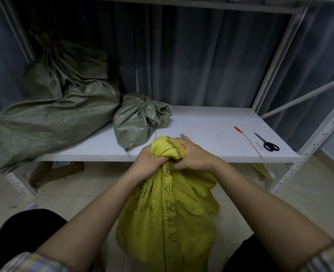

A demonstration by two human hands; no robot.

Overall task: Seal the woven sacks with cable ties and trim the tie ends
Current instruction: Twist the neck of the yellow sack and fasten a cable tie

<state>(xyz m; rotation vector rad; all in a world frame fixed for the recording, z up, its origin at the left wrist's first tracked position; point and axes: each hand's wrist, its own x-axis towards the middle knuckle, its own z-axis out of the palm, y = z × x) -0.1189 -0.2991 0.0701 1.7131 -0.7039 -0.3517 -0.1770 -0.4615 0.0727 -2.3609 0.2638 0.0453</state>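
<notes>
Clenching the yellow sack (168, 209) neck, left hand (145, 160) and right hand (193, 156), both grips tight.

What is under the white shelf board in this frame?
Under the shelf board, a brown wooden object stands on the tiled floor, and a yellow scrap shows at right. The yellow sack hides the middle.

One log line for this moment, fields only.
step: gathering neck | left hand, right hand: grip yellow sack | red cable tie, scissors: on shelf
</notes>
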